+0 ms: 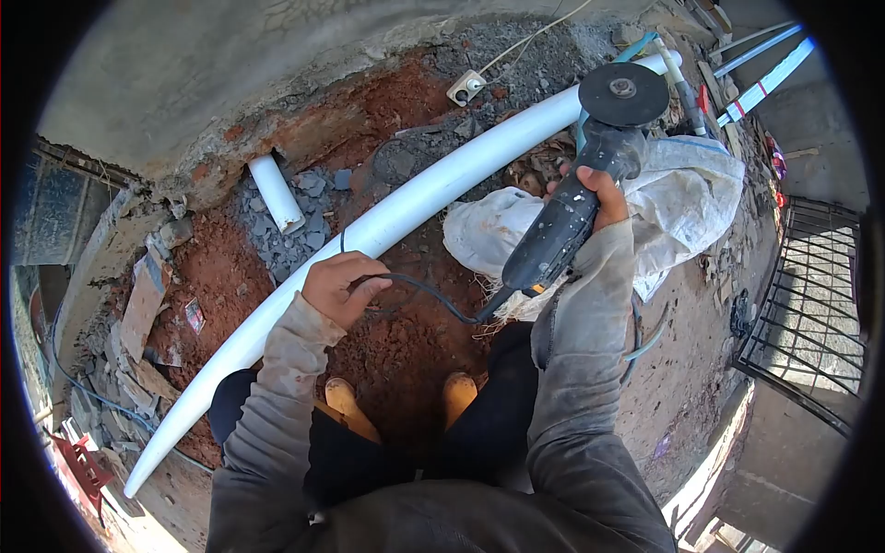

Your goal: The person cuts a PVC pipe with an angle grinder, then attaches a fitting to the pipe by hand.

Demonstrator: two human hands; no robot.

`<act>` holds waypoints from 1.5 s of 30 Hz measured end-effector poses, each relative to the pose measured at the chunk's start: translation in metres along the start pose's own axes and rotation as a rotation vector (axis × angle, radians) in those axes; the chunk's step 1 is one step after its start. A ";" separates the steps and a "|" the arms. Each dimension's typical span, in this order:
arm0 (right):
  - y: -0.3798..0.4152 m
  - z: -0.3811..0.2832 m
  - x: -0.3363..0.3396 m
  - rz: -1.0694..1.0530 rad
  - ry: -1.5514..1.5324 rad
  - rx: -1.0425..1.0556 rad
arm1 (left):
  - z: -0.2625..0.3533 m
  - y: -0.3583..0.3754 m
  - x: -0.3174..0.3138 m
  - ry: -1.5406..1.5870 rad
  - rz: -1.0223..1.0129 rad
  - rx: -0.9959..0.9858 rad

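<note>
My right hand is wrapped round the dark, paint-spotted body of an angle grinder, whose black disc points up and away from me. My left hand pinches the grinder's black cable, which loops across to the tool's rear end. Beneath both hands a long white pipe runs diagonally from lower left to upper right. Right of the grinder lies a white woven sack.
A short white pipe sticks out of the wall over grey gravel. A socket block lies by the wall. My yellow boots stand on red soil. A metal grate is at the right, broken tiles at the left.
</note>
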State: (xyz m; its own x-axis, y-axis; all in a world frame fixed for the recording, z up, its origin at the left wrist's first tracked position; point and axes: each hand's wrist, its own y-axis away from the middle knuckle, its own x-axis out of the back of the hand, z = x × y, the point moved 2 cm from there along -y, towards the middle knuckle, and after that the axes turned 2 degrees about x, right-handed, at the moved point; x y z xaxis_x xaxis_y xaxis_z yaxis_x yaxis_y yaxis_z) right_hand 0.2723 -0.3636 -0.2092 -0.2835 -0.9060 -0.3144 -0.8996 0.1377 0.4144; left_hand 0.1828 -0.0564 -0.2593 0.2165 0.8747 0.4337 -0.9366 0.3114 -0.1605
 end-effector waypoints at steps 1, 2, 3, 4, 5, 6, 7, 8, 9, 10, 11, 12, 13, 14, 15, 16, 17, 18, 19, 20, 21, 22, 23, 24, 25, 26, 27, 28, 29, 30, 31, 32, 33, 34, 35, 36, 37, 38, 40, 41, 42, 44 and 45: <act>0.001 -0.007 0.002 0.044 -0.078 0.076 | 0.007 0.007 0.000 0.091 -0.147 0.061; -0.001 -0.015 0.011 0.012 -0.114 0.095 | 0.014 0.018 -0.004 0.182 -0.293 0.122; -0.002 -0.020 0.018 0.011 -0.196 0.145 | 0.019 0.030 -0.023 0.232 -0.392 0.099; -0.003 -0.023 0.022 -0.048 -0.278 0.276 | 0.024 0.041 -0.050 0.280 -0.491 0.076; -0.004 -0.024 0.026 -0.111 -0.358 0.400 | 0.030 0.050 -0.076 0.330 -0.478 0.073; -0.009 -0.024 0.034 -0.330 -0.453 0.391 | 0.034 0.054 -0.098 0.306 -0.461 0.044; -0.010 -0.024 0.033 -0.339 -0.445 0.377 | 0.041 0.053 -0.113 0.417 -0.414 0.045; -0.009 -0.022 0.030 -0.414 -0.596 0.301 | 0.049 0.051 -0.120 0.530 -0.365 0.046; -0.007 -0.020 0.028 -0.484 -0.748 0.224 | 0.052 0.051 -0.119 0.539 -0.350 0.053; -0.009 -0.013 0.027 -0.617 -0.866 0.199 | 0.054 0.047 -0.116 0.896 -0.379 0.217; -0.011 -0.007 0.028 -0.620 -0.859 0.197 | 0.055 0.040 -0.111 1.252 -0.407 0.379; -0.013 -0.003 0.028 -0.686 -0.894 0.180 | 0.052 0.031 -0.106 1.259 -0.402 0.373; -0.013 0.001 0.029 -0.746 -0.930 0.159 | 0.044 0.025 -0.101 1.399 -0.386 0.593; -0.012 0.005 0.026 -0.770 -0.980 0.173 | 0.038 0.020 -0.098 1.532 -0.367 0.824; -0.010 0.008 0.023 -0.763 -0.977 0.161 | 0.037 0.013 -0.093 1.543 -0.361 0.832; -0.008 0.010 0.018 -0.810 -1.001 0.146 | 0.037 0.005 -0.084 0.778 -0.362 0.523; -0.005 0.011 0.013 -0.860 -1.026 0.132 | 0.040 -0.002 -0.076 0.018 -0.328 0.197; -0.003 0.011 0.012 -0.829 -0.980 0.144 | 0.040 -0.006 -0.075 0.022 -0.324 0.207; -0.003 0.014 0.009 -0.830 -0.980 0.132 | 0.043 -0.011 -0.074 0.012 -0.303 0.074; -0.003 0.017 0.004 -0.869 -0.937 0.126 | 0.048 -0.014 -0.075 0.000 -0.278 -0.060; -0.003 0.020 -0.001 -0.908 -0.894 0.121 | 0.050 -0.014 -0.080 -0.001 -0.270 -0.051; -0.005 0.024 -0.006 -0.916 -0.896 0.106 | 0.049 -0.014 -0.088 0.346 -0.252 0.090; -0.005 0.029 -0.011 -0.925 -0.878 0.091 | 0.051 -0.014 -0.092 0.694 -0.222 0.229; -0.004 0.035 -0.016 -0.931 -0.861 0.074 | 0.053 -0.012 -0.093 0.693 -0.206 0.242; -0.003 0.039 -0.018 -0.941 -0.867 0.050 | 0.057 -0.011 -0.091 0.464 -0.192 0.134; -0.004 0.041 -0.018 -0.897 -0.762 0.050 | 0.060 -0.009 -0.088 0.227 -0.176 0.036; -0.005 0.045 -0.018 -0.858 -0.662 0.044 | 0.057 -0.006 -0.092 0.211 -0.151 0.066; -0.005 0.048 -0.021 -0.845 -0.650 0.013 | 0.049 -0.002 -0.097 0.122 -0.088 0.032; -0.005 0.050 -0.024 -0.828 -0.576 -0.005 | 0.042 0.001 -0.099 0.031 -0.030 0.000; -0.010 0.052 -0.024 -0.841 -0.509 -0.020 | 0.038 0.002 -0.099 0.005 -0.003 0.031; -0.014 0.055 -0.025 -0.849 -0.440 -0.028 | 0.035 0.003 -0.100 -0.048 -0.019 0.022; -0.012 0.057 -0.029 -0.868 -0.449 -0.052 | 0.033 0.005 -0.102 -0.095 -0.042 0.010; -0.011 0.058 -0.033 -0.853 -0.397 -0.052 | 0.029 0.007 -0.102 -0.106 -0.029 0.027; -0.009 0.059 -0.036 -0.834 -0.341 -0.044 | 0.026 0.008 -0.104 -0.127 -0.068 0.030; -0.008 0.061 -0.039 -0.844 -0.340 -0.050 | 0.023 0.008 -0.106 -0.144 -0.108 0.028; -0.009 0.062 -0.040 -0.784 -0.249 -0.028 | 0.018 0.007 -0.106 -0.146 -0.098 0.031; -0.008 0.063 -0.039 -0.717 -0.159 -0.005 | 0.013 0.006 -0.109 -0.092 -0.169 0.077; -0.007 0.064 -0.039 -0.723 -0.157 -0.007 | 0.011 0.006 -0.106 -0.038 -0.239 0.123; -0.009 0.065 -0.039 -0.659 -0.082 -0.005 | 0.011 0.005 -0.100 -0.021 -0.247 0.121; -0.009 0.066 -0.039 -0.626 -0.046 -0.006 | 0.012 0.006 -0.096 0.000 -0.264 0.118; -0.008 0.067 -0.037 -0.540 -0.014 -0.025 | 0.010 0.008 -0.097 -0.003 -0.256 0.126; -0.013 0.068 -0.031 -0.512 0.088 -0.033 | 0.002 0.010 -0.103 0.459 -0.065 0.285; -0.017 0.069 -0.029 -0.475 0.190 -0.030 | 0.001 0.009 -0.108 0.457 -0.058 0.289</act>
State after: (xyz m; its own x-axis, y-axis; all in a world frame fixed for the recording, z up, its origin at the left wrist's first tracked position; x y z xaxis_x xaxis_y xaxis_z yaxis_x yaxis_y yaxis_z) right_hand 0.2722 -0.3122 -0.2664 0.2220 -0.9229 -0.3147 -0.9037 -0.3160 0.2890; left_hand 0.1503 -0.1480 -0.3067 0.3070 0.9517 -0.0051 -0.9434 0.3051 0.1304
